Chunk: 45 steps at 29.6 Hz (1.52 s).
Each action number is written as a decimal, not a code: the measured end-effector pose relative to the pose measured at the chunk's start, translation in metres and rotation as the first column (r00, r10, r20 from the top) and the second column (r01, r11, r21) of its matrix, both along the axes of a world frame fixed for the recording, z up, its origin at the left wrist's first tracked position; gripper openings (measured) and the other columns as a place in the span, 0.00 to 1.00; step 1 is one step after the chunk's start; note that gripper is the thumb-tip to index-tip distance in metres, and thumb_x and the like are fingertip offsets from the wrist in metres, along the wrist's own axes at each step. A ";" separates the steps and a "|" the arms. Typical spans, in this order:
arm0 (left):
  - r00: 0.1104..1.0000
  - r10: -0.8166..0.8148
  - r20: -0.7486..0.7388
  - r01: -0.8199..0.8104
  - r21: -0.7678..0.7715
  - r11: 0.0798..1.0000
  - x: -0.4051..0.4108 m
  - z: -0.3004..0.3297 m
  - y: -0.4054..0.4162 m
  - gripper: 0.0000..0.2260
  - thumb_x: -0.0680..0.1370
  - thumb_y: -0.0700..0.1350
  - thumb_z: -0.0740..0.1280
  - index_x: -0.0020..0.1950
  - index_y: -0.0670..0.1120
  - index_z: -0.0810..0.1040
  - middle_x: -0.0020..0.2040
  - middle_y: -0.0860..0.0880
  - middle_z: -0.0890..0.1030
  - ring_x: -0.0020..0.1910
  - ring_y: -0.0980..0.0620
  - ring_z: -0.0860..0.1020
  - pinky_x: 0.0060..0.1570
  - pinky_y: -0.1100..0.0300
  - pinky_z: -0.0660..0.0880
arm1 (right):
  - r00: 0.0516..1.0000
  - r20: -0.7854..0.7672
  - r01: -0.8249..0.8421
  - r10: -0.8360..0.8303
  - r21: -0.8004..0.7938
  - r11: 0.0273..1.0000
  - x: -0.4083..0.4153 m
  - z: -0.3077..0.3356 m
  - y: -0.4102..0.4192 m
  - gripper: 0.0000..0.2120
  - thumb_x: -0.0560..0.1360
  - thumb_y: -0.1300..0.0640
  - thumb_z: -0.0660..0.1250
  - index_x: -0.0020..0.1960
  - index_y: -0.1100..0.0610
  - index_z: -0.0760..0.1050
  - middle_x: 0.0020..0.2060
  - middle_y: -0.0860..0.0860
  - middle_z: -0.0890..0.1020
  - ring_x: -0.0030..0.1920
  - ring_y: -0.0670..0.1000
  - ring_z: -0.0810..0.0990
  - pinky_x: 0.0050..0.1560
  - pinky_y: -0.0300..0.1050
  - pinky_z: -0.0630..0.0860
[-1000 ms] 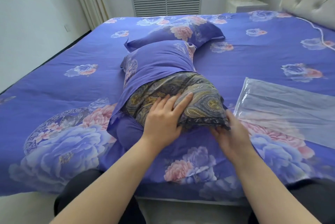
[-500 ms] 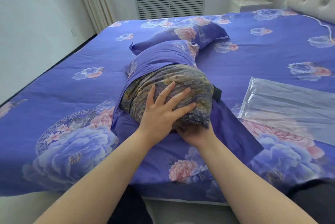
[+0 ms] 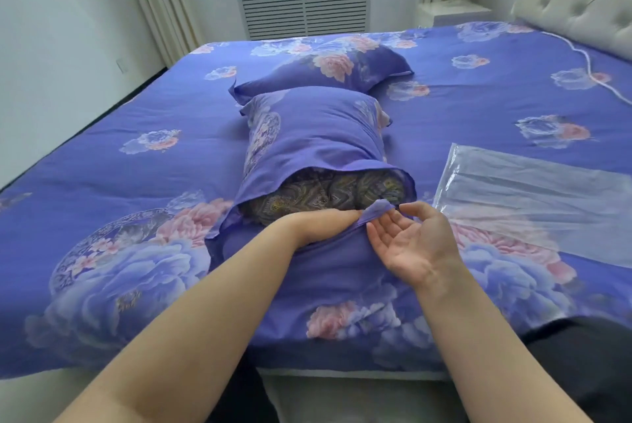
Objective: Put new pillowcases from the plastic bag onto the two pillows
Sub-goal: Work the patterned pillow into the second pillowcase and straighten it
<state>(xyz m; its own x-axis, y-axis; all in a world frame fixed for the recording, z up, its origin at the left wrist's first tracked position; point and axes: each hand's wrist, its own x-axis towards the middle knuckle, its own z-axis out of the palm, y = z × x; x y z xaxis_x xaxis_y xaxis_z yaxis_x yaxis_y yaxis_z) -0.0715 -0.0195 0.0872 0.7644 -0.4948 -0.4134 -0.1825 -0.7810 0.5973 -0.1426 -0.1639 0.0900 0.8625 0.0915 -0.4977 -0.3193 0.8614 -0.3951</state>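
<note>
**Tucking the second pillow's open end**

Both hands have dropped from the pillow's exposed end to the case's lower flap. Left hand (image 3: 321, 226) is buried in the pillowcase (image 3: 314, 135) opening, fingers hidden; right hand (image 3: 415, 244) lies palm-up, fingers apart, thumb and forefinger pinching the flap. Next likely: draw it over the patterned pillow (image 3: 328, 195). Plastic bag (image 3: 533, 193) lies just right; finished pillow (image 3: 328, 63) beyond, on the bed (image 3: 136, 162).
</note>
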 end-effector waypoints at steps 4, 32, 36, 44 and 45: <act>0.652 -0.032 0.757 -0.080 0.111 0.991 -0.041 -0.007 -0.019 0.16 0.81 0.52 0.54 0.60 0.45 0.75 0.52 0.42 0.81 0.50 0.41 0.79 0.47 0.51 0.73 | 0.995 0.082 0.059 -0.058 -0.006 0.998 0.003 0.011 -0.013 0.15 0.73 0.62 0.55 0.58 0.65 0.71 0.52 0.57 0.78 0.56 0.56 0.78 0.57 0.48 0.74; 0.563 0.049 0.825 -0.334 0.173 0.926 -0.012 -0.004 0.010 0.17 0.75 0.39 0.57 0.64 0.44 0.65 0.50 0.41 0.81 0.42 0.36 0.80 0.32 0.52 0.64 | 0.913 0.242 0.363 0.328 -0.848 -0.385 0.053 -0.018 0.011 0.09 0.77 0.54 0.60 0.52 0.59 0.66 0.46 0.61 0.81 0.45 0.65 0.79 0.39 0.51 0.66; 0.215 0.052 0.975 -0.387 0.036 0.922 0.004 0.005 0.019 0.16 0.69 0.37 0.67 0.56 0.46 0.78 0.56 0.40 0.77 0.45 0.39 0.78 0.32 0.54 0.74 | 0.932 0.038 0.233 0.360 -0.823 -0.518 0.076 -0.003 0.019 0.15 0.78 0.55 0.54 0.64 0.56 0.66 0.53 0.62 0.80 0.52 0.65 0.77 0.44 0.52 0.68; 0.574 0.136 0.807 -0.413 0.143 0.899 0.052 0.024 0.026 0.12 0.73 0.34 0.55 0.54 0.43 0.68 0.49 0.36 0.80 0.48 0.34 0.78 0.38 0.51 0.65 | 0.844 -0.182 0.008 0.504 -0.936 -0.352 0.099 0.034 0.004 0.22 0.75 0.49 0.63 0.25 0.55 0.64 0.24 0.49 0.69 0.30 0.52 0.68 0.30 0.44 0.62; 0.601 0.178 0.779 -0.436 0.133 0.890 0.058 0.026 0.028 0.12 0.73 0.34 0.55 0.54 0.42 0.68 0.50 0.35 0.79 0.49 0.34 0.78 0.39 0.51 0.66 | 0.837 -0.175 0.022 0.518 -0.936 -0.351 0.101 0.036 0.002 0.22 0.75 0.49 0.64 0.26 0.55 0.65 0.24 0.49 0.69 0.30 0.52 0.68 0.30 0.44 0.62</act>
